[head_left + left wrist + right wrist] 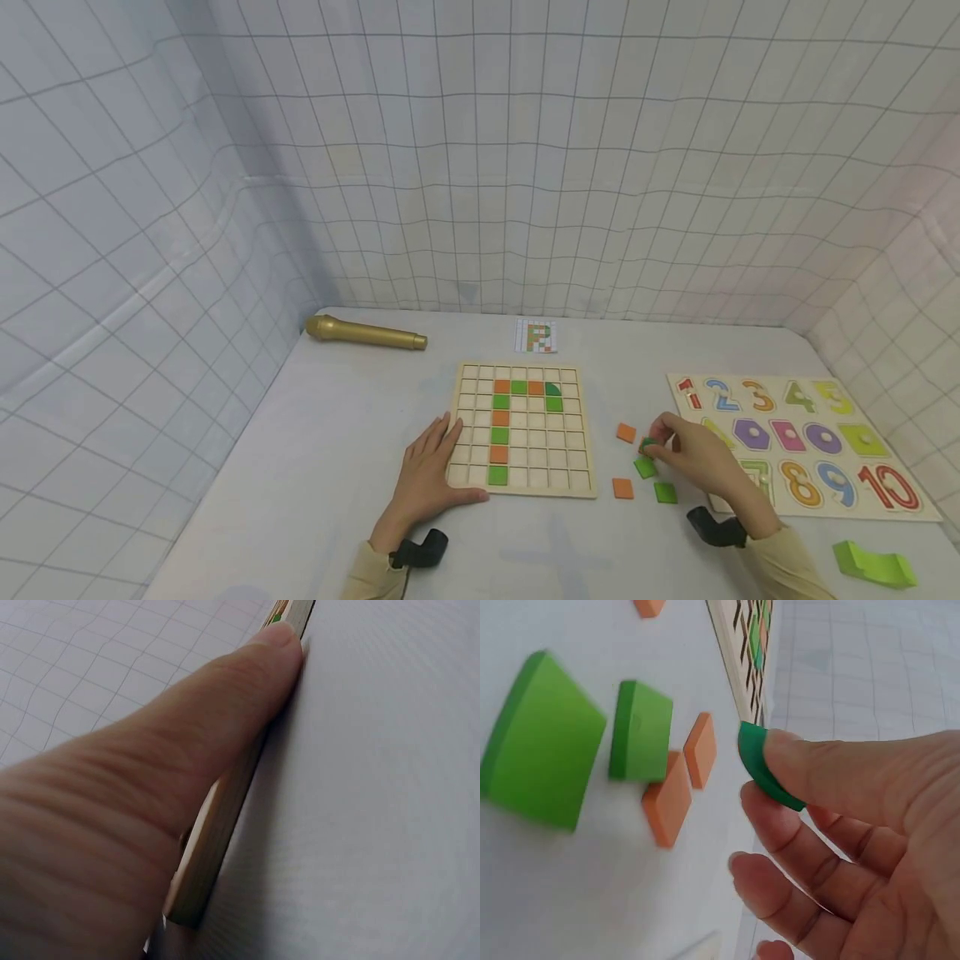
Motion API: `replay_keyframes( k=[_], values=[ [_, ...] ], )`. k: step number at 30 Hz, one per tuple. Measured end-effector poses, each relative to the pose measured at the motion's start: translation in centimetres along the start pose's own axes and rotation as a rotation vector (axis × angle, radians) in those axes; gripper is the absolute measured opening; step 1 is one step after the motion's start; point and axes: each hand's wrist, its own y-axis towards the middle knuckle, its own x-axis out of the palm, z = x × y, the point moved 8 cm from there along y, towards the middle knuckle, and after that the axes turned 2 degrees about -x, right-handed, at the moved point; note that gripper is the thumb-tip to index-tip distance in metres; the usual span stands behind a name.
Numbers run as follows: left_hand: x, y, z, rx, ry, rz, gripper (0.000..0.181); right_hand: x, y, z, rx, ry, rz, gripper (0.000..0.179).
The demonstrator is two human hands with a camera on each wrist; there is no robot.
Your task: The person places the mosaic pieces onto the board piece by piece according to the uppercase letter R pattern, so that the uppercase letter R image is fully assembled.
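My right hand (697, 454) pinches a dark green quarter-round tile (759, 766) between thumb and index finger, above the table at the right of the wooden grid board (537, 459). My left hand (426, 482) rests at the board's lower left corner, its fingers along the left side and the thumb (225, 694) on the front edge. An inverted-L line of orange and green square tiles (499, 436) sits in the grid, with a dark green quarter-round tile (552, 389) at its top right. Beside the pinching hand lie loose green tiles (665, 492) and orange tiles (622, 488).
A small printed pattern card (536, 337) lies behind the board. At the back left is a gold toy microphone (367, 333). A number and shape puzzle board (772, 502) lies at the right, partly under my right forearm, with a green curved block (873, 565) in front.
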Motion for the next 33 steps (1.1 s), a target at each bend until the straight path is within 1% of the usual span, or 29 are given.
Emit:
replay_keyframes(
  k=[7,10,15,19,25,33],
  values=[
    [0.1,0.1,0.0,0.000,-0.001,-0.005,0.115,1.3,2.4,-1.6,-0.089,0.112,0.033,0.017],
    [0.1,0.0,0.0,0.003,0.002,-0.006,0.115,1.9,3.6,-2.3,-0.093,0.146,0.047,0.017],
    [0.1,0.0,0.0,0.008,-0.001,-0.005,0.115,2.9,5.3,-3.8,-0.122,0.156,0.072,0.015],
    [0.0,0.0,0.0,0.009,-0.003,0.002,0.115,3.7,6.4,-4.9,-0.146,0.159,0.060,0.012],
    [-0.1,0.1,0.0,0.011,-0.004,0.006,0.114,5.0,7.6,-6.1,-0.132,0.143,0.018,0.006],
    [-0.1,0.0,0.1,0.008,0.008,0.000,0.115,6.4,8.5,-6.3,-0.065,0.155,-0.027,0.005]
  ],
)
